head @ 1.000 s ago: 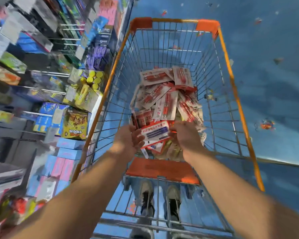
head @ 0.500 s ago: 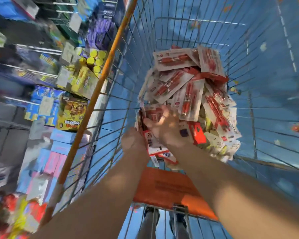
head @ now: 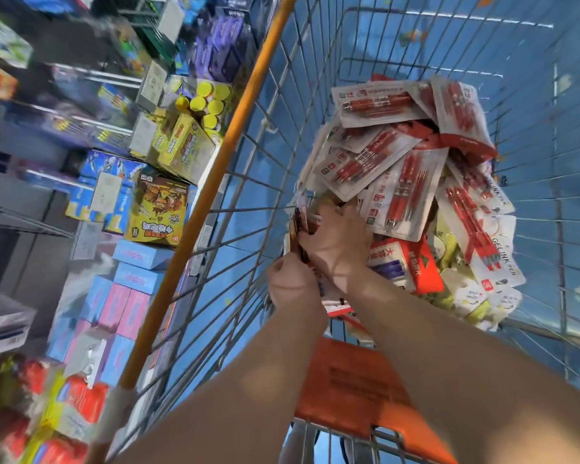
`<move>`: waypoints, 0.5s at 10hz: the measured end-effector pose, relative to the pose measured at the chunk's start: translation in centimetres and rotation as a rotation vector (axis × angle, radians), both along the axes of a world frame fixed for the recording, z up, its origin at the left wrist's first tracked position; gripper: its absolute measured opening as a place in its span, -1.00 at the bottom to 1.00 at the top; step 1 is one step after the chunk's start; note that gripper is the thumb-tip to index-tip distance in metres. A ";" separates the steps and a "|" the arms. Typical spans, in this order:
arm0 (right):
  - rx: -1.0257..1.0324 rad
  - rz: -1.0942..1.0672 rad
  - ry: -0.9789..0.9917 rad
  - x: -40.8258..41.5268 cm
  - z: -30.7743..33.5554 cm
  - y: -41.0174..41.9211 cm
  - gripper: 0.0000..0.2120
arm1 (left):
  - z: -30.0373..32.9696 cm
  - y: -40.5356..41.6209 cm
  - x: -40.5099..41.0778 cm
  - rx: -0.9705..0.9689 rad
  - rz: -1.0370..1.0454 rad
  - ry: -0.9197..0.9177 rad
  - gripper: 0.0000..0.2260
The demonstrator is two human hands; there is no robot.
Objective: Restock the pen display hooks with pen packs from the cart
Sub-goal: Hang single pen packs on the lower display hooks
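Wire cart [head: 248, 195] holds a heap of flat, glossy red pen packs [head: 399, 169]; left hand [head: 292, 286] and right hand [head: 335, 239] each grip packs at its edge

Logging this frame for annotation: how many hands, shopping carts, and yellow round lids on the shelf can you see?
Hands: 2, the left hand and right hand, both gripping pen packs
Shopping cart: 1
Yellow round lids: 6
Total: 9
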State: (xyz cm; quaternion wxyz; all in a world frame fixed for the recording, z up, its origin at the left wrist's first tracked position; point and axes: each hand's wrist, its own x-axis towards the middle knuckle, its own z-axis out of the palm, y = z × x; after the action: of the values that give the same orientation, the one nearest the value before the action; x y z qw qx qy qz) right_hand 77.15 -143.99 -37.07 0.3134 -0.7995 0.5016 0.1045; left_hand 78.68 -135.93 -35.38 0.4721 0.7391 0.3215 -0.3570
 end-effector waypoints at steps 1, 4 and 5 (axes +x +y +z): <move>0.037 0.027 0.018 0.1 -0.2 0.0 -0.59 | -0.9 -0.1 -0.4 -0.016 0.034 -0.015 -0.63; 0.103 -0.114 -0.062 -2.0 0.1 0.7 -0.85 | 2.1 -0.3 -1.0 0.037 -0.005 -0.013 -0.46; 0.139 -0.293 -0.186 -3.5 0.4 0.9 -0.88 | 3.2 -0.7 -0.9 0.040 -0.110 -0.064 -0.63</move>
State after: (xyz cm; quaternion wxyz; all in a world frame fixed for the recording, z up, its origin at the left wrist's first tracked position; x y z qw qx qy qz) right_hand 73.62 -143.12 -36.62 0.4246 -0.7007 0.5731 0.0179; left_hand 77.76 -136.66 -32.19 0.4471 0.7759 0.2723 -0.3521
